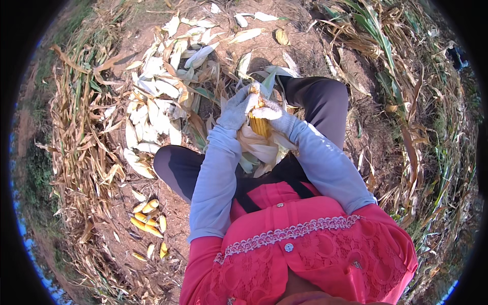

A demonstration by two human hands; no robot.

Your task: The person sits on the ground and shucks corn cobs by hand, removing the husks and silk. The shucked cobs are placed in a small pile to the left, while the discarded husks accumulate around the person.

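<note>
Both my hands wear pale knitted gloves and meet above my lap around one ear of corn (260,124). My left hand (237,108) grips it near the upper end from the left. From the right, my right hand (273,113) closes on the same ear, its thumb across the yellow kernels. Pale husk leaves (263,150) hang folded back from the ear's lower end, over my lap. The fingers behind the ear are hidden.
Pale husks and husk-covered ears (158,99) lie heaped on the ground beyond my left knee. Several bare yellow cobs (146,219) lie at the left. Dry corn stalks (82,152) line the left side, and more stalks (408,114) lie at the right. My bent knees flank the work.
</note>
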